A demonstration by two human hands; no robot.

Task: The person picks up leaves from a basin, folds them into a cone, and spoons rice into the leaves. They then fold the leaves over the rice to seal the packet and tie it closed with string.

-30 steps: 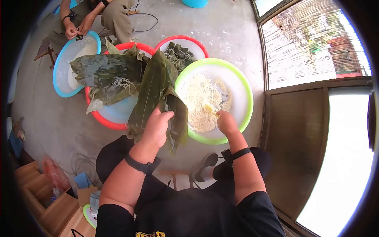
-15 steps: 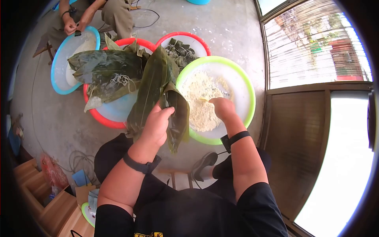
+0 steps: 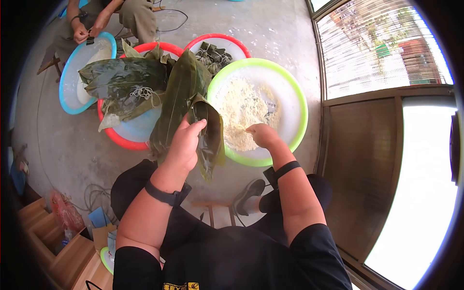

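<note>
My left hand point(image 3: 184, 140) is closed around several broad dark green leaves point(image 3: 176, 104), one folded into a cone, left of the green-rimmed basin point(image 3: 303, 108). Inside that basin lies a loose heap of pale yellow, rice-like grain point(image 3: 237, 108). Over the grain's near right side, my right hand point(image 3: 265, 135) is closed with fingertips pinched. A small pale yellowish thing shows at those fingertips, too blended with the grain to name. More wet leaves point(image 3: 128, 77) with a bundle of white string point(image 3: 143, 92) lie across a red-rimmed basin point(image 3: 123, 141) on the left.
Behind, another red-rimmed basin point(image 3: 222, 36) holds several dark green tied wrapped bundles point(image 3: 212, 58). A person's hands point(image 3: 89, 29) are above a blue-rimmed basin point(image 3: 63, 92). A brown-framed door point(image 3: 360, 183) stands at right, wooden boxes point(image 3: 58, 241) at lower left.
My right hand has moved down and slightly left over the grain, its fingertips nearer the basin's near side. My left hand still grips the leaves. The whole view has shifted slightly.
</note>
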